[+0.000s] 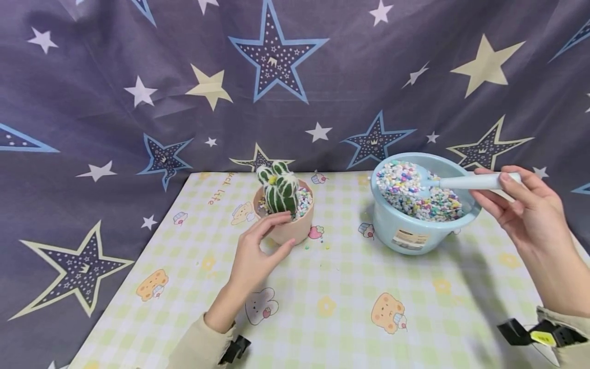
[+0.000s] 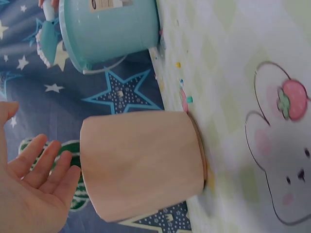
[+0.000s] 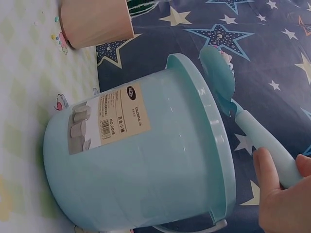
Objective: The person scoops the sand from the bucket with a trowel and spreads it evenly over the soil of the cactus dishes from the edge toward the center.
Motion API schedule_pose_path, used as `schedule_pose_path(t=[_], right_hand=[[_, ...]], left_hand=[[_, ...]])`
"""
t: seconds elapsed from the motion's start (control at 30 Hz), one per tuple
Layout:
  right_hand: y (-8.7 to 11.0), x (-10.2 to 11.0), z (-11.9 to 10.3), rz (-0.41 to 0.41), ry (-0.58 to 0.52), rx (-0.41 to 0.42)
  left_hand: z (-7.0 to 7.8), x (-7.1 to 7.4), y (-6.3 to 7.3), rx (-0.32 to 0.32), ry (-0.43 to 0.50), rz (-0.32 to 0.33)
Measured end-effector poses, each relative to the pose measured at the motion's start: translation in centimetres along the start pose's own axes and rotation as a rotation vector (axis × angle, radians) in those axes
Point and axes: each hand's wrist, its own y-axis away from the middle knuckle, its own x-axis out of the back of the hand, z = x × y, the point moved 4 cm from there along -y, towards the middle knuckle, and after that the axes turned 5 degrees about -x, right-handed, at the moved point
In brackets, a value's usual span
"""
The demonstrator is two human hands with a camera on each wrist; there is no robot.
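Fingers [image 3: 266,170] of the right hand [image 1: 530,207] grasp a pale-blue plastic scoop [image 1: 461,183] loaded with small multicoloured pebbles [image 1: 401,177] above a round light-blue plastic bucket [image 1: 383,221] of more. The left hand [image 1: 259,248], loose and empty, is beside a round peach pot [image 1: 301,225] of similar pebbles and a green, white-striped cactus [image 1: 280,197].

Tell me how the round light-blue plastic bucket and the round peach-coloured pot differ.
The round light-blue plastic bucket is larger than the round peach-coloured pot. The bucket bears a printed label, while the pot's visible sides are plain. The pot has a green-and-white cactus in it; the bucket shows no plant. Both stand upright on the checked tablecloth and contain small multicoloured pebbles.
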Motion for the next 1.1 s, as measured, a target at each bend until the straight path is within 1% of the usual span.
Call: schedule_pose_path(t=[0.1,0.33,0.57,0.8,1.0,1.1], right_hand=[[-0.3,-0.4,0.2,-0.014,-0.009,-0.007],[-0.7,-0.7,0.6,-0.029,-0.019,-0.025],[-1.4,-0.9,1.1,-0.036,-0.013,-0.043],[-2.0,-1.4,1.6,-0.048,0.004,-0.066],[-2.5,-2.1,2.2,-0.059,-0.017,-0.105],[-2.8,-2.4,2.5,-0.052,0.007,-0.107]], left_hand=[[-0.2,0.9,0.0,0.008,-0.004,0.022],[-1.0,2.7,-0.4,0.023,-0.05,0.095],[-2.0,4.1,-0.7,0.056,-0.071,0.14],[-3.0,4.6,-1.0,0.098,-0.06,0.164],[-3.8,4.6,-1.1,0.133,-0.08,0.15],[-4.2,4.5,-1.1,0.15,-0.081,0.137]])
